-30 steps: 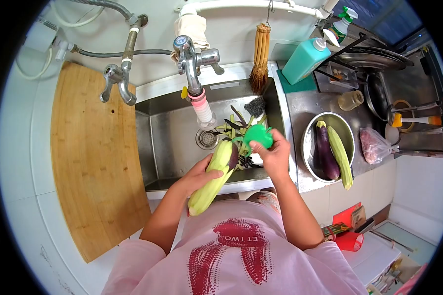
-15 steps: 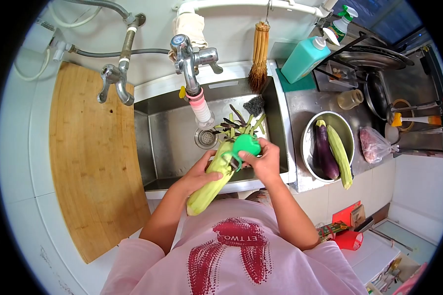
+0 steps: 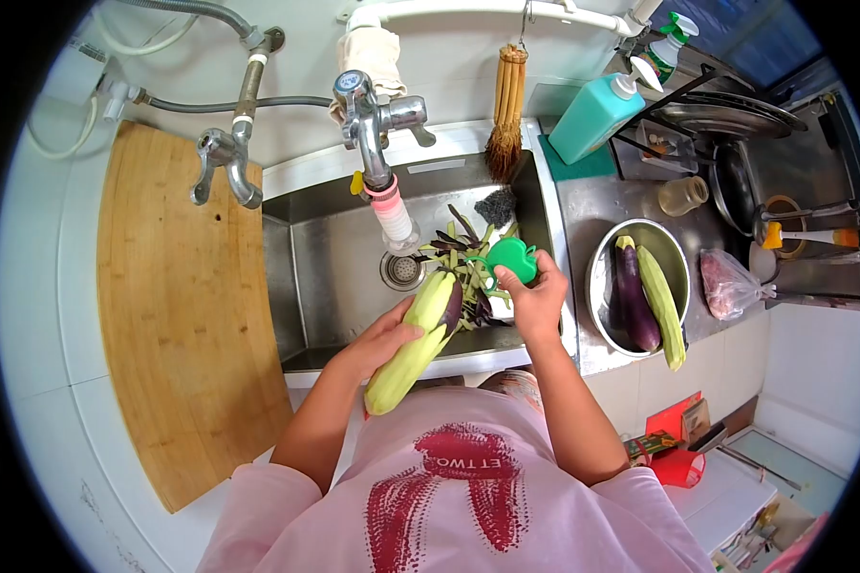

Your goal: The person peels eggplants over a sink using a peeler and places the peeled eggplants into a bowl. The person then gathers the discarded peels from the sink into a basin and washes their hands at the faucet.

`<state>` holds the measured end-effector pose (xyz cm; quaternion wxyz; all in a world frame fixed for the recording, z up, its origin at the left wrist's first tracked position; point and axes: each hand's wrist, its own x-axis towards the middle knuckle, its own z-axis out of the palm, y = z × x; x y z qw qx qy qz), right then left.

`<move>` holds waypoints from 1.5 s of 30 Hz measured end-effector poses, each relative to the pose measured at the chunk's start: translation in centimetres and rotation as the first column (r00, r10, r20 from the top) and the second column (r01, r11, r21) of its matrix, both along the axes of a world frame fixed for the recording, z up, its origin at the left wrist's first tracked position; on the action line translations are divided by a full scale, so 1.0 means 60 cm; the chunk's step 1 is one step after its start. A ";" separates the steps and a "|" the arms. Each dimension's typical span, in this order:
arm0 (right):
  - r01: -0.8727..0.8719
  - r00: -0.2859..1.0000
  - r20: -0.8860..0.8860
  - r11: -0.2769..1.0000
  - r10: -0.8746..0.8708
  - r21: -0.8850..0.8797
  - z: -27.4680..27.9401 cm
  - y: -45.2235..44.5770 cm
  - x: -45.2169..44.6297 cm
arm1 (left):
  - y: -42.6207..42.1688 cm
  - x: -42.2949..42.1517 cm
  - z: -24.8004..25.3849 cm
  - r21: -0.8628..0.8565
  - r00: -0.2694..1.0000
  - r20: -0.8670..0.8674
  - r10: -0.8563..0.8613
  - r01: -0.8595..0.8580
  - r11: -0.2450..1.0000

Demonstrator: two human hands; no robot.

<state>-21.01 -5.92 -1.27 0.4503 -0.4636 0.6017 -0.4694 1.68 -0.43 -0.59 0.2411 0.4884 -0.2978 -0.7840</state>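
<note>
My left hand [image 3: 384, 342] is wrapped round a mostly peeled eggplant [image 3: 413, 363], tilted over the sink's front edge. Purple skin still shows on its upper right side. My right hand [image 3: 535, 296] grips a green peeler [image 3: 510, 260], held a little to the right of the eggplant and apart from it. Strips of purple and pale peel [image 3: 461, 239] lie in the steel sink [image 3: 339, 244], below and beyond both hands. To the right, a metal bowl [image 3: 599, 315] holds an unpeeled purple eggplant [image 3: 633, 296] and a peeled pale one [image 3: 661, 301].
A faucet [image 3: 368, 129] with a pink-collared nozzle hangs over the sink. The wooden cutting board [image 3: 182, 315] lies at left. On the right counter are a teal pump bottle [image 3: 592, 119], a glass jar [image 3: 681, 194] and a plastic bag [image 3: 729, 284]. A brush [image 3: 506, 110] hangs behind the sink.
The peeler has come off the eggplant and moved right with my right hand. The eggplant has turned in my left hand, bringing a patch of purple skin into sight.
</note>
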 end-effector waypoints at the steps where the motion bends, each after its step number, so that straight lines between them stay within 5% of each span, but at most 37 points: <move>1: 0.000 1.000 -0.001 1.000 0.000 0.000 0.001 0.001 0.002 | -0.001 -0.002 -0.003 0.037 0.998 -0.046 0.036 -0.034 0.999; 9: -0.175 0.933 0.332 0.981 0.139 0.080 0.033 0.011 0.023 | -0.010 -0.015 -0.008 -0.090 1.000 -0.021 -0.012 0.010 0.996; 14: -0.379 0.908 0.213 0.924 0.362 0.046 0.038 0.025 0.032 | -0.017 -0.027 0.011 -0.012 1.000 -0.006 0.015 -0.015 1.000; 25: -0.170 0.955 0.274 0.964 0.111 0.204 -0.015 -0.010 0.007 | 0.004 0.001 -0.009 -0.173 0.995 0.053 -0.084 0.092 0.981; 27: -0.137 0.990 0.046 0.964 0.130 0.228 -0.031 -0.018 -0.005 | 0.009 0.002 0.002 -0.228 0.989 0.074 -0.127 0.141 0.963; 29: -0.104 0.994 0.052 0.960 0.093 0.259 -0.041 -0.017 -0.005 | 0.013 0.003 0.029 0.042 0.984 -0.176 0.003 0.005 0.999; 31: -0.043 0.998 -0.047 0.986 0.052 0.164 -0.029 -0.013 0.003 | 0.015 0.009 0.010 0.070 0.978 -0.198 0.062 -0.049 0.996; 33: -0.067 0.997 -0.029 0.987 0.072 0.144 -0.010 -0.007 0.007 | 0.007 0.010 -0.001 0.066 0.983 -0.142 0.118 -0.109 0.992; 35: -0.113 0.967 0.235 0.992 0.097 0.054 0.007 0.000 0.014 | 0.000 0.007 -0.009 -0.016 0.991 -0.112 0.079 -0.081 0.997; 38: -0.198 0.910 0.377 0.980 0.172 0.030 0.031 0.017 0.028 | -0.002 0.001 -0.011 -0.021 0.992 -0.114 0.062 -0.065 0.998; 45: -0.252 0.917 0.337 0.965 0.215 0.071 0.028 0.037 0.040 | 0.001 -0.010 -0.021 -0.019 0.996 -0.080 0.033 -0.034 0.999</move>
